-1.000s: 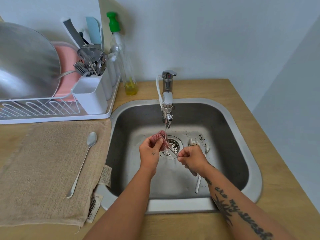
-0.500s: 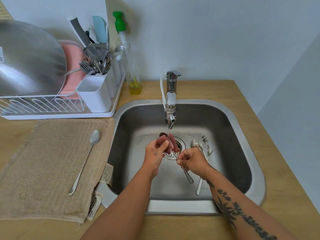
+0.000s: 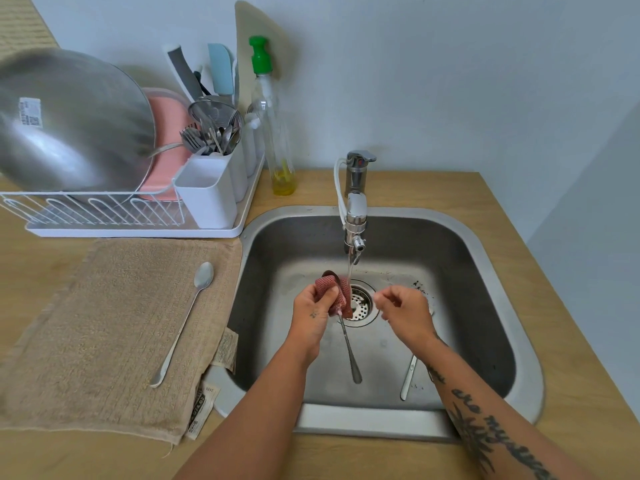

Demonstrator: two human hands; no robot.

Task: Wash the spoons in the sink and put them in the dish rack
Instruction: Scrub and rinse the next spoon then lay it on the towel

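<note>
Spoon under wash (image 3: 349,351): held over the sink (image 3: 519,344), just left of the drain strainer (image 3: 362,303). The left hand (image 3: 311,311) grips it through a pink mesh cloth (image 3: 332,289) bunched round the neck and bowl. I see only a dark sliver of the bowl above the cloth. The handle hangs free below the hand, pointing toward me. I cannot tell whether its tip touches the basin floor.

Right hand (image 3: 403,315): apart from the spoon, right of the strainer, fingers loosely curled, thumb near forefinger. I make out nothing in it.

Faucet (image 3: 356,209) running. A thin stream (image 3: 350,271) falls at the cloth's right edge; whether it touches the cloth is unclear to me.

Second spoon (image 3: 408,375) lies in the basin. Only its pale handle shows; the bowl end is hidden behind the right wrist. Dark specks beyond the right hand, too small to identify.

Third spoon (image 3: 183,323) lies on the beige towel (image 3: 104,323) on the wooden surface (image 3: 485,209) left of the sink, bowl end away from me.

Dish rack (image 3: 131,230) at back left, cut off by the frame edge. It holds a large steel bowl (image 3: 69,123), blurred; a pink plate (image 3: 166,133), partly hidden behind it; and a white cutlery holder (image 3: 207,199) crowded with utensils I cannot count. A green-capped bottle (image 3: 273,133) stands just right of the rack.
</note>
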